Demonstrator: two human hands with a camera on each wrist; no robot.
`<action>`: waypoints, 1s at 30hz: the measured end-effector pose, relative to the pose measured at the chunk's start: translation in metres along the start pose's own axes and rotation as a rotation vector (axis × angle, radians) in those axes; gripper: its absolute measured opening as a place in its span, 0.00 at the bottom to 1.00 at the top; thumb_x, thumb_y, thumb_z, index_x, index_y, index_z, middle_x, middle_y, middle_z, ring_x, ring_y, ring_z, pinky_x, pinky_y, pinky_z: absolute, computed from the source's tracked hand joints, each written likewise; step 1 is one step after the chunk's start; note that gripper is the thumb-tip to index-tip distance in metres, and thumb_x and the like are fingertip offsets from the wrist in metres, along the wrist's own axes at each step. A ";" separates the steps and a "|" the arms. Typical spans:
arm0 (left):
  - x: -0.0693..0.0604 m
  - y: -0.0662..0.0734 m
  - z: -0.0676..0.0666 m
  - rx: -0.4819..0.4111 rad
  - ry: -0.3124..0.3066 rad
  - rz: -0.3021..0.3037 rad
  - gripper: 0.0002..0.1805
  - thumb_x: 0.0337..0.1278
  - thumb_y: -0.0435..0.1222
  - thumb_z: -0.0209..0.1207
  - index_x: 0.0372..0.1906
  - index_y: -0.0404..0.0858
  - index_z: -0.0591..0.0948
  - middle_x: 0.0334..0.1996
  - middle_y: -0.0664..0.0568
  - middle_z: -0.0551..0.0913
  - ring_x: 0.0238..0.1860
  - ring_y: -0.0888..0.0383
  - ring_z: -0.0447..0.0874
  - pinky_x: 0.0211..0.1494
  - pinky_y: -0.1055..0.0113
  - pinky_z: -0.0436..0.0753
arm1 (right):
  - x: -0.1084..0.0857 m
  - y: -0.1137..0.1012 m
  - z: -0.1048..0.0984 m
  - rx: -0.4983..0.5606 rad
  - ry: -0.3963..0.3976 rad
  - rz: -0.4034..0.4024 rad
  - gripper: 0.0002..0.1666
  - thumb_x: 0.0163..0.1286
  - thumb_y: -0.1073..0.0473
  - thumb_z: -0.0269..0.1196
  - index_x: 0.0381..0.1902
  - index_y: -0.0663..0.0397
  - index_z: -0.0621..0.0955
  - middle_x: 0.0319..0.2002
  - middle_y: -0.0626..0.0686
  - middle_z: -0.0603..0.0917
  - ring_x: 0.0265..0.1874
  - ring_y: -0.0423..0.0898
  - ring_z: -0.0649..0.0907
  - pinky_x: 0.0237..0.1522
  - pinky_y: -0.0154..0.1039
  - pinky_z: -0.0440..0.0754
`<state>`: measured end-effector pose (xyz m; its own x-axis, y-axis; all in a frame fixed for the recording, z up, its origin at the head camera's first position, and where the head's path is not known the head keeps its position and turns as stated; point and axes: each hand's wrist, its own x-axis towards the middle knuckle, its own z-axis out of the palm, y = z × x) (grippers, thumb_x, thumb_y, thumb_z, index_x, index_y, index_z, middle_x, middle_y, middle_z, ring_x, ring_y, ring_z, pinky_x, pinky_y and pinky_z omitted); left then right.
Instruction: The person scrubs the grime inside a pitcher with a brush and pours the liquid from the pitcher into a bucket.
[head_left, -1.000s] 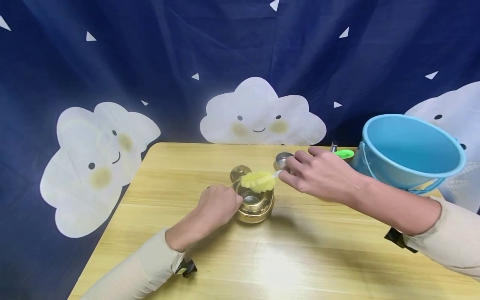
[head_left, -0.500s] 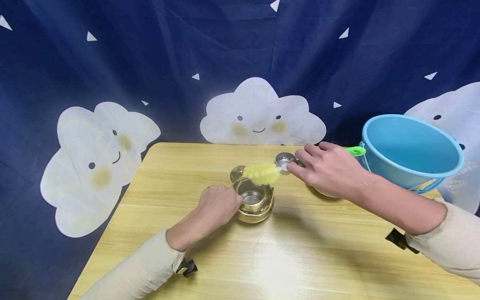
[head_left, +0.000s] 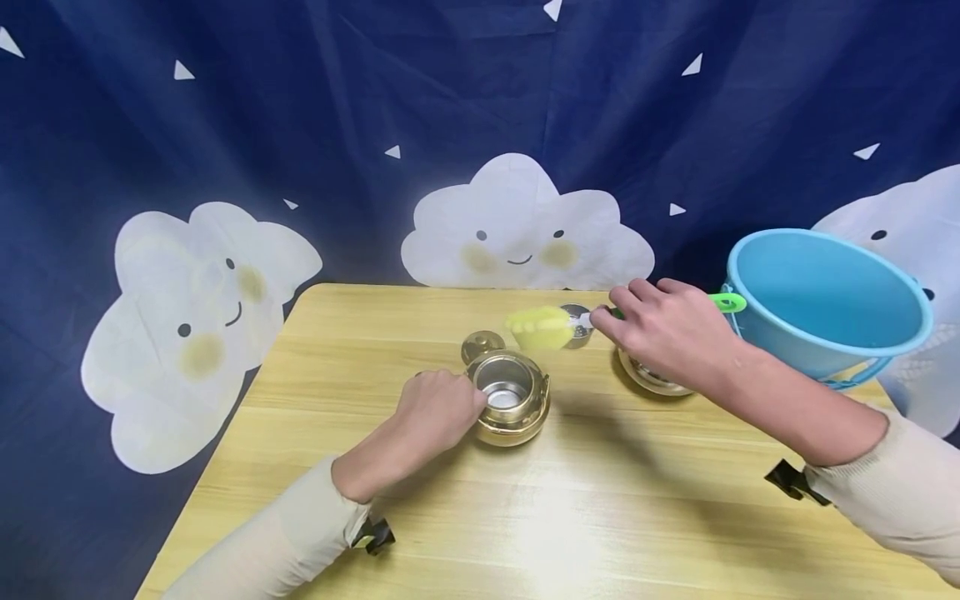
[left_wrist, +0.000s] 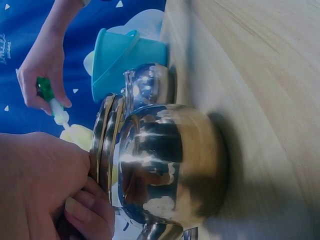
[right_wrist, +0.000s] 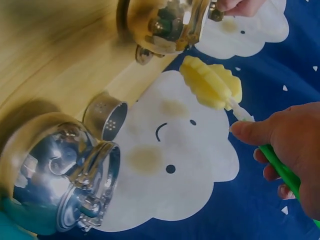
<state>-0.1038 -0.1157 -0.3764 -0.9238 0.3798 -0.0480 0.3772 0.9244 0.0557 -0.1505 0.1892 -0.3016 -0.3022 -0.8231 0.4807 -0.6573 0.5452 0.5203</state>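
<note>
A gold teapot (head_left: 512,429) stands upright on the table, its lid off and its metal inside showing. My left hand (head_left: 442,408) grips it at its left side; the curled fingers (left_wrist: 90,212) hide most of what they hold there. A small round gold lid (head_left: 482,344) lies just behind the pot. In my right hand (head_left: 671,329) is a sponge brush (right_wrist: 210,82), pinched by its green handle (right_wrist: 282,172). The brush's yellow sponge head is in the air, above and to the right of the teapot's opening, apart from it.
Behind the sponge sits a perforated metal strainer (right_wrist: 106,117). A second shiny pot (right_wrist: 50,160) stands under my right hand, partly hidden in the head view. The blue bucket (head_left: 817,354) is at the back right. A dark blue cloth (head_left: 345,125) hangs behind the table (head_left: 360,333).
The right hand has lifted the sponge brush away from over the teapot's mouth, moving it right and back. The left hand and the teapot stay where they were.
</note>
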 end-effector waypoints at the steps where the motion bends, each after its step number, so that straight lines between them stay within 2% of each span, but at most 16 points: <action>1: 0.000 0.000 0.000 -0.001 0.000 -0.003 0.28 0.76 0.45 0.52 0.13 0.47 0.64 0.12 0.56 0.63 0.16 0.58 0.64 0.16 0.65 0.67 | -0.001 0.000 0.002 0.000 0.000 0.007 0.18 0.76 0.71 0.39 0.33 0.56 0.75 0.25 0.55 0.77 0.21 0.52 0.78 0.18 0.39 0.71; 6: 0.000 -0.001 0.000 0.017 0.006 0.008 0.28 0.76 0.44 0.51 0.13 0.48 0.64 0.12 0.56 0.63 0.16 0.58 0.63 0.16 0.66 0.66 | -0.006 0.001 0.011 0.001 -0.020 0.052 0.17 0.74 0.72 0.42 0.33 0.56 0.76 0.26 0.56 0.78 0.20 0.52 0.78 0.17 0.38 0.69; 11: -0.001 -0.002 0.001 0.053 0.020 0.051 0.26 0.74 0.42 0.53 0.14 0.47 0.64 0.12 0.56 0.63 0.16 0.59 0.63 0.16 0.65 0.66 | -0.012 0.000 0.023 0.009 -0.055 0.111 0.13 0.70 0.74 0.48 0.34 0.56 0.77 0.27 0.56 0.79 0.20 0.52 0.78 0.17 0.39 0.70; 17: -0.001 -0.001 0.000 0.091 0.014 0.071 0.25 0.74 0.41 0.54 0.15 0.47 0.65 0.13 0.56 0.63 0.16 0.59 0.63 0.15 0.65 0.66 | -0.018 -0.009 0.038 0.040 -0.082 0.180 0.13 0.65 0.78 0.49 0.32 0.58 0.76 0.24 0.57 0.77 0.21 0.53 0.78 0.14 0.42 0.72; 23: -0.001 -0.001 0.000 0.064 0.008 0.045 0.26 0.75 0.42 0.52 0.14 0.47 0.64 0.13 0.56 0.63 0.16 0.58 0.63 0.16 0.65 0.67 | -0.022 -0.023 0.051 0.136 -0.205 0.294 0.11 0.62 0.78 0.53 0.35 0.61 0.78 0.27 0.59 0.78 0.23 0.56 0.79 0.12 0.47 0.75; 26: -0.001 -0.001 0.000 0.031 0.014 0.028 0.27 0.75 0.43 0.51 0.14 0.47 0.63 0.12 0.56 0.62 0.16 0.58 0.64 0.16 0.65 0.67 | -0.023 -0.030 0.057 0.189 -0.279 0.347 0.13 0.60 0.80 0.55 0.38 0.62 0.78 0.28 0.59 0.78 0.23 0.55 0.77 0.13 0.47 0.76; 30: -0.001 0.000 0.000 0.025 0.022 0.026 0.27 0.75 0.43 0.51 0.14 0.47 0.63 0.12 0.56 0.62 0.16 0.58 0.64 0.16 0.65 0.66 | -0.023 -0.037 0.066 0.239 -0.331 0.395 0.15 0.57 0.81 0.56 0.40 0.64 0.78 0.27 0.59 0.77 0.22 0.54 0.76 0.14 0.45 0.76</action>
<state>-0.1027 -0.1166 -0.3766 -0.9148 0.4032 -0.0252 0.4024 0.9149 0.0316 -0.1642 0.1776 -0.3789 -0.7320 -0.5906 0.3397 -0.5764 0.8026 0.1533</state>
